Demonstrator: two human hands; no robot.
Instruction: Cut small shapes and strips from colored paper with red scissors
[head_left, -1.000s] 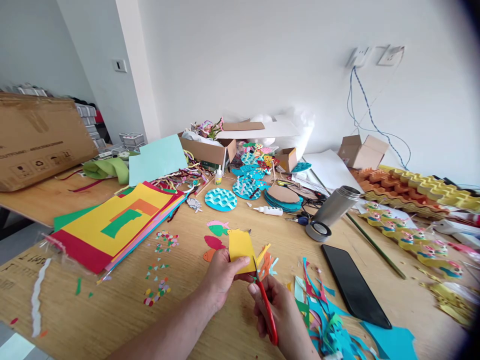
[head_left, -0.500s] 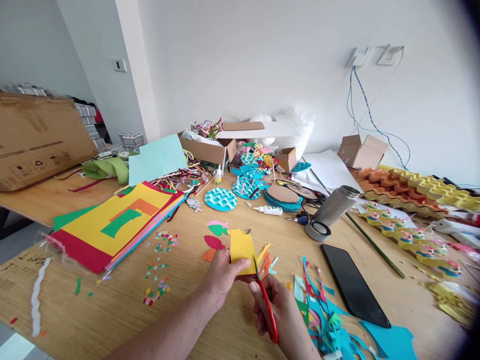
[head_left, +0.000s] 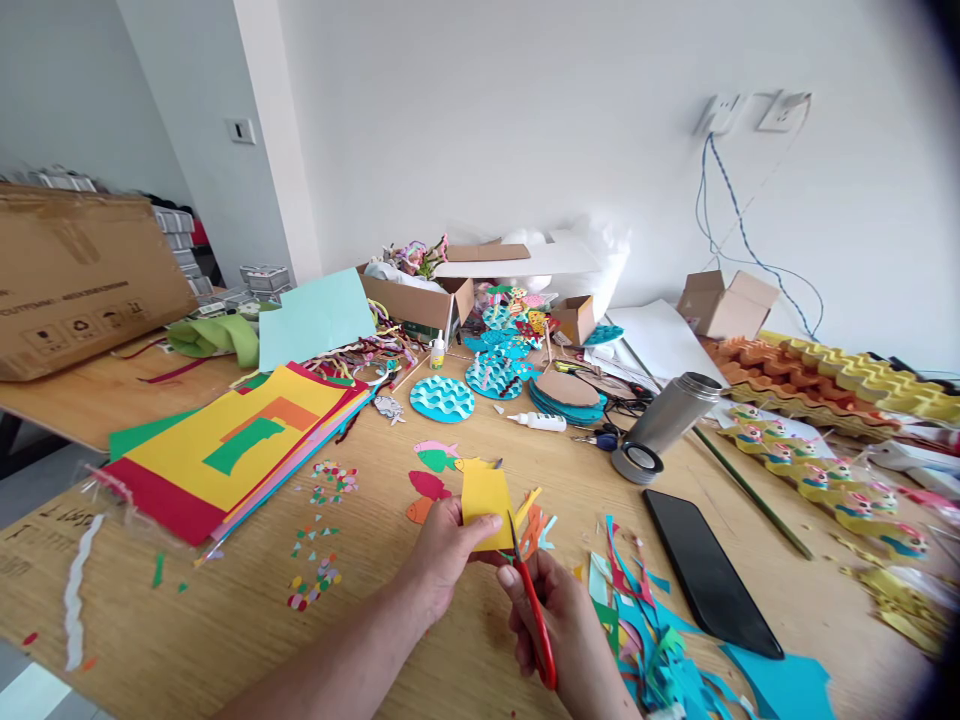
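Observation:
My left hand [head_left: 448, 545] pinches a small piece of yellow paper [head_left: 484, 495] by its lower left side, thumb on top. Red-handled scissors [head_left: 537, 625] are in my right hand [head_left: 551, 610], their blades lying along the paper's right edge. My fingers partly hide the scissor handles. Just beyond the yellow paper lie paper fish cut-outs: a pink one [head_left: 435, 446], a green one [head_left: 435, 460], a red one [head_left: 427, 485] and an orange one [head_left: 418, 510]. Orange paper scraps [head_left: 534, 530] rest close to the blades.
Coloured paper sheets [head_left: 225, 450] are stacked at left, near small paper dots [head_left: 319, 583]. On the right are a black phone [head_left: 712, 570], blue paper scraps [head_left: 667, 660] and a steel flask [head_left: 671, 420]. A glue bottle [head_left: 544, 421] lies farther back beside blue discs [head_left: 442, 400].
Both hands, the paper and the scissors stay almost where they were. The whole view has shifted very slightly.

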